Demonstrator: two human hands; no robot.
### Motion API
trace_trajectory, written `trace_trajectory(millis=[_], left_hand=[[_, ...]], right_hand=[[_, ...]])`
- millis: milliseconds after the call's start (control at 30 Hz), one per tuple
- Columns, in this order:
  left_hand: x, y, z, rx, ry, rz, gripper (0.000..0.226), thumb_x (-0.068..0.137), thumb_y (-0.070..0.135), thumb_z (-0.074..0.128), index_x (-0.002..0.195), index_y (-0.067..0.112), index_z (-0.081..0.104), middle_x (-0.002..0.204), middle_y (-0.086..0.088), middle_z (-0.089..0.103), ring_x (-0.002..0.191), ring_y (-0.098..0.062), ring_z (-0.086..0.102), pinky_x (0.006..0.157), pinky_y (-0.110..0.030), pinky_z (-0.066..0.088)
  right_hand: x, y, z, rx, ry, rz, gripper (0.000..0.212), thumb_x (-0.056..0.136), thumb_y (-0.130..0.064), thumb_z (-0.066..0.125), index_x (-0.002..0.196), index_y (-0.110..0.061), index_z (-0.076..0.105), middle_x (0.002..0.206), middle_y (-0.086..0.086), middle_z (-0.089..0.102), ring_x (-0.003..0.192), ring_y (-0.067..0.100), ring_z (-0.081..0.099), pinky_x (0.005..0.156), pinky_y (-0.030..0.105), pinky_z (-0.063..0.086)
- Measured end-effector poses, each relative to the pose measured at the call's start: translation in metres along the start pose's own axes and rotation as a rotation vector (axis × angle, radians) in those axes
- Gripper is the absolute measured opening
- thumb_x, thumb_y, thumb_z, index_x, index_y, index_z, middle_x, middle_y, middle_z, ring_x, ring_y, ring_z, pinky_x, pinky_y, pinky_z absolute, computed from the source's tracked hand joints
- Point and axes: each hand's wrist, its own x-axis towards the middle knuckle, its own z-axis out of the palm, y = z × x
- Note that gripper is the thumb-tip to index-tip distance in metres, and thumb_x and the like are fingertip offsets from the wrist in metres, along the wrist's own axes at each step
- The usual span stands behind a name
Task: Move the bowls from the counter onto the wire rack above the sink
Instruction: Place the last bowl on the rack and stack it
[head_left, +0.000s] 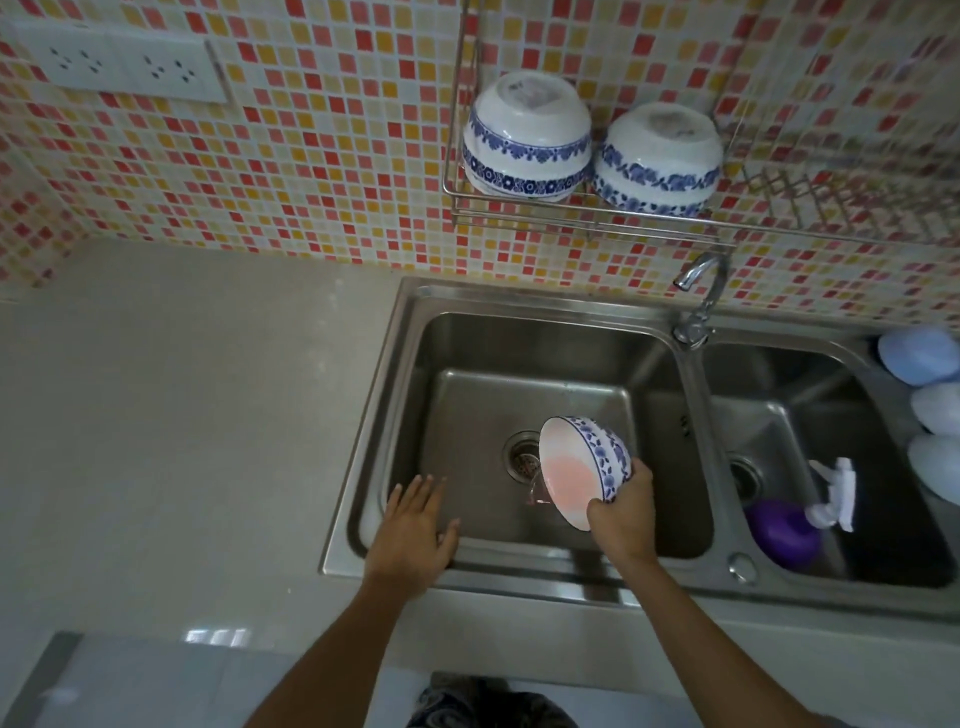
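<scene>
My right hand (623, 512) grips the rim of a white bowl with a blue flower band (597, 449), tilted on its side over the left sink basin (467, 405). Pinkish liquid lies inside the bowl and runs off its lower rim toward the drain (523, 456). My left hand (415, 535) rests flat, fingers straight, on the sink's front left corner. On the wire rack (587, 221) on the wall above the sink, two matching bowls sit upside down: one at the left (527, 137), one to its right (657, 161).
A chrome tap (698, 296) stands between the two basins. The right basin holds a purple spray bottle (789, 530). Pale blue and white round things (930, 395) line the far right edge. A grey counter (182, 389) stretches left of the sink; wall sockets (119, 65) sit top left.
</scene>
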Motion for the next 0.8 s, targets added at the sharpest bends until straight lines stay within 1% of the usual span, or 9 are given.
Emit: trace_trajectory(millis=[100, 167, 267, 333, 433, 567, 633, 700, 800], left_hand=[[-0.001, -0.001, -0.001, -0.019, 0.012, -0.001, 0.078, 0.084, 0.059, 0.01, 0.149, 0.016, 0.017, 0.156, -0.004, 0.023, 0.146, -0.017, 0.009, 0.119, -0.032, -0.003], [0.0, 0.0, -0.001, -0.024, 0.01, -0.003, 0.078, 0.085, 0.059, 0.011, 0.149, 0.017, 0.016, 0.157, -0.004, 0.021, 0.146, -0.017, 0.008, 0.118, -0.032, -0.004], [0.001, 0.0, -0.001, -0.02, 0.008, -0.001, 0.078, 0.084, 0.059, 0.009, 0.15, 0.017, 0.014, 0.157, -0.004, 0.02, 0.146, -0.017, 0.007, 0.119, -0.033, -0.003], [0.001, 0.0, -0.001, -0.011, 0.008, 0.004, 0.078, 0.084, 0.059, 0.008, 0.15, 0.017, 0.014, 0.157, -0.004, 0.02, 0.146, -0.017, 0.007, 0.12, -0.034, -0.002], [0.001, -0.001, 0.0, -0.008, 0.012, 0.011, 0.078, 0.083, 0.059, 0.008, 0.15, 0.019, 0.014, 0.157, -0.004, 0.02, 0.146, -0.017, 0.007, 0.119, -0.033, -0.002], [-0.001, -0.001, 0.0, -0.003, 0.006, 0.026, 0.079, 0.082, 0.059, 0.006, 0.15, 0.019, 0.011, 0.158, -0.003, 0.018, 0.146, -0.016, 0.005, 0.118, -0.031, -0.005], [-0.001, 0.0, 0.0, -0.012, 0.007, 0.026, 0.078, 0.083, 0.059, 0.007, 0.15, 0.019, 0.011, 0.158, -0.004, 0.018, 0.147, -0.017, 0.005, 0.117, -0.031, -0.006], [-0.002, 0.0, 0.0, -0.022, 0.011, 0.023, 0.077, 0.084, 0.059, 0.009, 0.15, 0.019, 0.01, 0.158, -0.004, 0.017, 0.146, -0.017, 0.004, 0.117, -0.031, -0.006], [-0.003, 0.001, -0.001, -0.009, 0.007, 0.019, 0.076, 0.085, 0.06, 0.007, 0.15, 0.021, 0.005, 0.159, -0.003, 0.01, 0.146, -0.014, -0.002, 0.117, -0.03, -0.007]], right_hand=[[-0.001, 0.003, 0.006, -0.091, 0.013, -0.047, 0.078, 0.056, -0.003, 0.082, 0.124, -0.011, 0.045, 0.115, 0.006, 0.052, 0.105, 0.023, 0.059, 0.075, 0.037, 0.061], [-0.002, 0.004, 0.01, -0.156, 0.029, -0.069, 0.081, 0.059, -0.004, 0.086, 0.126, -0.014, 0.042, 0.115, 0.004, 0.048, 0.104, 0.021, 0.058, 0.073, 0.038, 0.062], [-0.004, 0.005, 0.014, -0.224, 0.047, -0.11, 0.081, 0.062, 0.001, 0.083, 0.129, -0.016, 0.04, 0.114, 0.002, 0.045, 0.102, 0.02, 0.058, 0.073, 0.036, 0.061], [-0.007, 0.006, 0.017, -0.293, 0.056, -0.153, 0.081, 0.061, 0.004, 0.078, 0.13, -0.015, 0.039, 0.115, 0.003, 0.045, 0.102, 0.022, 0.056, 0.076, 0.036, 0.058], [-0.014, 0.007, 0.02, -0.399, 0.064, -0.223, 0.078, 0.062, 0.006, 0.074, 0.131, -0.008, 0.041, 0.12, 0.009, 0.047, 0.108, 0.024, 0.051, 0.084, 0.03, 0.047], [-0.024, 0.009, 0.023, -0.473, 0.045, -0.256, 0.083, 0.062, 0.006, 0.077, 0.135, -0.006, 0.039, 0.126, 0.011, 0.046, 0.115, 0.024, 0.048, 0.092, 0.033, 0.048], [-0.028, 0.01, 0.023, -0.456, 0.049, -0.241, 0.083, 0.064, 0.005, 0.078, 0.136, -0.007, 0.038, 0.127, 0.01, 0.045, 0.113, 0.021, 0.048, 0.089, 0.03, 0.05], [-0.029, 0.008, 0.023, -0.384, 0.063, -0.193, 0.081, 0.066, 0.003, 0.079, 0.135, -0.009, 0.038, 0.125, 0.009, 0.044, 0.108, 0.016, 0.049, 0.081, 0.028, 0.054], [-0.024, 0.0, 0.02, -0.105, 0.083, -0.013, 0.073, 0.069, 0.005, 0.076, 0.131, -0.008, 0.041, 0.122, 0.009, 0.048, 0.11, 0.022, 0.054, 0.078, 0.03, 0.057]])
